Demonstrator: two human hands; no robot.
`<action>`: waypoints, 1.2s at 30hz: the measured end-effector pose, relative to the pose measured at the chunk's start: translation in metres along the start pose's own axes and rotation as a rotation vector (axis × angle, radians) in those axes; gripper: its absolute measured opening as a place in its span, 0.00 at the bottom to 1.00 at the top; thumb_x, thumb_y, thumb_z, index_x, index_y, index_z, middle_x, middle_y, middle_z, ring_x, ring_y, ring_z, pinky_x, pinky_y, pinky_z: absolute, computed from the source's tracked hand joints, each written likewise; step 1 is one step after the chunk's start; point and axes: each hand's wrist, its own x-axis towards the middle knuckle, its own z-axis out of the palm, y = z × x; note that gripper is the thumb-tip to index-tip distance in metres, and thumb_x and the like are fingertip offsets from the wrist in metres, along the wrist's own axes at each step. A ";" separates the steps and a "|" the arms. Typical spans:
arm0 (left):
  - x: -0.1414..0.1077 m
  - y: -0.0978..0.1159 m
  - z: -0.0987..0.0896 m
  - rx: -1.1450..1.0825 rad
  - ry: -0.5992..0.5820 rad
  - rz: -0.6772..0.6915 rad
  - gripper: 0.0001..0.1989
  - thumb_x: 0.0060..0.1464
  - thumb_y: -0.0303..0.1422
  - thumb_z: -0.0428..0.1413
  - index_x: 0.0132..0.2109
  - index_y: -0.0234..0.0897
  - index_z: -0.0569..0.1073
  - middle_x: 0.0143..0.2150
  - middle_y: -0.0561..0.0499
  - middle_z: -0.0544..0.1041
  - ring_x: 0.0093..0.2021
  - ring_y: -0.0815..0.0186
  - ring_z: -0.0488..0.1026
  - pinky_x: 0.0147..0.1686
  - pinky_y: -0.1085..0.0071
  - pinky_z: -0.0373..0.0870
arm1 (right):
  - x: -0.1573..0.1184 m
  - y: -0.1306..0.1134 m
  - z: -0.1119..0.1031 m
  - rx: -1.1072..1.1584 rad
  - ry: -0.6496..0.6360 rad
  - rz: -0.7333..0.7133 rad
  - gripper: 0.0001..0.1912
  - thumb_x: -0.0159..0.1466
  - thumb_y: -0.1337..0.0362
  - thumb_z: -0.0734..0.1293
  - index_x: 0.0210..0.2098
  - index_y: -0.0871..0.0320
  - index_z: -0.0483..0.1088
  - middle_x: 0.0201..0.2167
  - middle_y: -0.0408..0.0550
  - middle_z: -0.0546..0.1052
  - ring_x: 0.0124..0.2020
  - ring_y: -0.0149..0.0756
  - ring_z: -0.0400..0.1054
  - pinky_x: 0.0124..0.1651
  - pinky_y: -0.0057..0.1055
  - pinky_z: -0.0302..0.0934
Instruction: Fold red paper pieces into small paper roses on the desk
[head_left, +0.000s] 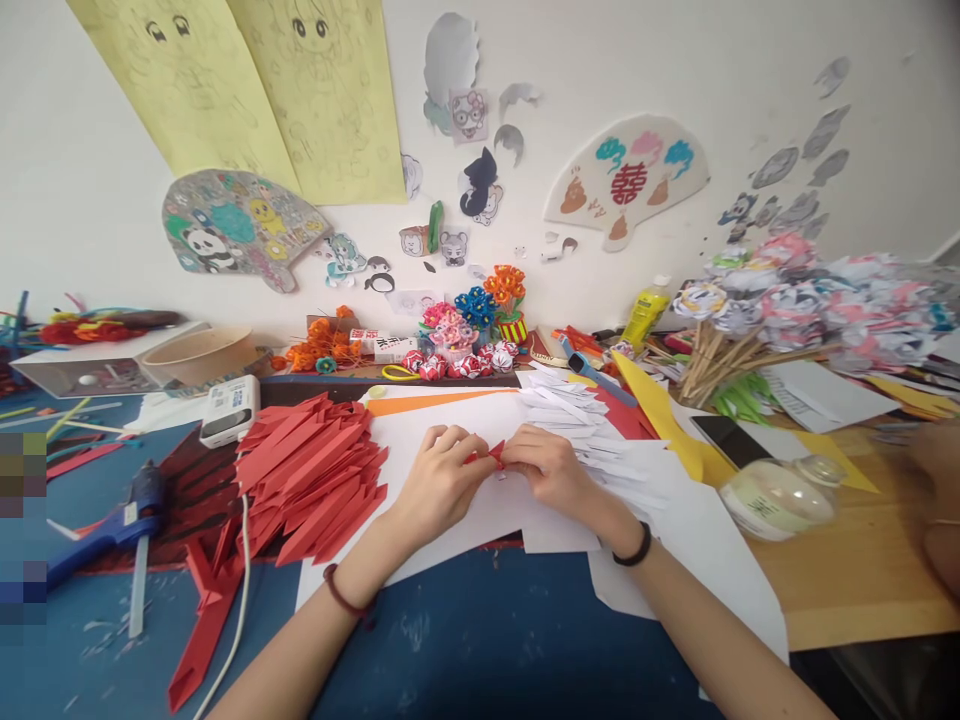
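Both hands meet over white paper sheets, pinching a small folded red paper piece between their fingertips. My left hand grips its left side, my right hand its right side; the fingers cover most of it. To the left lies a big pile of folded red paper strips. Just right of and behind my right hand is a heap of white paper strips. A few joined red strips rest on the blue table at the lower left.
A blue glue gun with a glue stick and a white device with a cable lie left. On the right are a plastic jar, a phone and paper flowers. Part of another person shows at the right edge.
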 end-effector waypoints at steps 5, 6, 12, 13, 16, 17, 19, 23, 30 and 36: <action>0.000 0.009 0.001 -0.039 -0.045 -0.055 0.12 0.61 0.23 0.47 0.40 0.41 0.75 0.39 0.47 0.73 0.40 0.61 0.64 0.41 0.60 0.59 | -0.001 0.000 -0.001 -0.041 -0.091 -0.001 0.15 0.67 0.76 0.59 0.32 0.57 0.74 0.31 0.47 0.77 0.34 0.36 0.68 0.37 0.33 0.65; 0.000 0.010 0.002 -0.051 -0.046 -0.075 0.11 0.61 0.24 0.48 0.40 0.41 0.74 0.39 0.47 0.74 0.40 0.61 0.64 0.40 0.60 0.59 | -0.001 0.000 -0.001 -0.053 -0.089 0.011 0.14 0.66 0.76 0.60 0.32 0.57 0.74 0.30 0.47 0.77 0.33 0.36 0.68 0.37 0.33 0.65; 0.001 0.013 0.003 -0.119 -0.057 -0.162 0.06 0.63 0.32 0.52 0.40 0.40 0.73 0.39 0.49 0.75 0.40 0.61 0.65 0.41 0.60 0.59 | -0.002 0.000 0.000 -0.069 -0.063 0.034 0.11 0.66 0.74 0.62 0.31 0.57 0.73 0.29 0.47 0.76 0.33 0.36 0.68 0.38 0.33 0.64; 0.001 0.012 0.004 -0.130 -0.056 -0.175 0.06 0.63 0.32 0.51 0.39 0.39 0.73 0.38 0.50 0.75 0.40 0.61 0.65 0.41 0.61 0.59 | -0.001 -0.001 0.000 -0.071 -0.059 0.043 0.11 0.66 0.74 0.62 0.32 0.58 0.73 0.30 0.47 0.76 0.34 0.36 0.68 0.38 0.33 0.64; 0.003 0.009 0.004 -0.143 -0.023 -0.225 0.08 0.64 0.32 0.50 0.37 0.38 0.72 0.37 0.50 0.75 0.39 0.62 0.65 0.39 0.63 0.58 | 0.002 -0.006 -0.003 -0.095 0.007 0.082 0.08 0.68 0.71 0.63 0.34 0.58 0.72 0.31 0.47 0.76 0.35 0.36 0.68 0.39 0.33 0.63; 0.004 0.008 0.004 -0.139 0.001 -0.245 0.08 0.64 0.32 0.50 0.37 0.38 0.71 0.37 0.50 0.75 0.39 0.62 0.65 0.39 0.63 0.58 | 0.003 -0.008 -0.004 -0.103 0.038 0.099 0.07 0.68 0.69 0.63 0.35 0.58 0.72 0.32 0.47 0.76 0.35 0.35 0.69 0.39 0.32 0.63; 0.004 0.007 0.005 -0.114 0.059 -0.288 0.08 0.64 0.32 0.50 0.36 0.38 0.71 0.36 0.50 0.75 0.39 0.62 0.65 0.38 0.64 0.57 | 0.005 -0.012 -0.006 -0.118 0.070 0.132 0.05 0.68 0.65 0.65 0.35 0.58 0.72 0.32 0.47 0.76 0.33 0.34 0.68 0.37 0.31 0.63; 0.004 0.007 0.009 -0.077 0.133 -0.351 0.07 0.64 0.31 0.50 0.37 0.38 0.71 0.35 0.51 0.74 0.38 0.62 0.65 0.38 0.64 0.56 | 0.005 -0.017 -0.005 -0.223 0.018 0.144 0.09 0.65 0.59 0.69 0.31 0.58 0.71 0.26 0.43 0.75 0.26 0.31 0.67 0.32 0.28 0.59; 0.005 0.010 0.009 -0.138 0.073 -0.368 0.09 0.65 0.33 0.50 0.36 0.38 0.71 0.35 0.52 0.75 0.38 0.63 0.65 0.39 0.64 0.57 | 0.001 -0.014 0.003 -0.451 -0.052 0.094 0.09 0.70 0.62 0.63 0.36 0.59 0.72 0.29 0.46 0.76 0.29 0.33 0.69 0.33 0.29 0.57; 0.007 0.017 0.010 -0.095 0.013 -0.374 0.10 0.66 0.35 0.48 0.36 0.39 0.69 0.38 0.51 0.74 0.40 0.62 0.65 0.39 0.64 0.58 | -0.001 -0.013 0.005 -0.499 -0.063 -0.018 0.15 0.70 0.68 0.58 0.27 0.59 0.66 0.23 0.44 0.69 0.25 0.32 0.63 0.30 0.29 0.54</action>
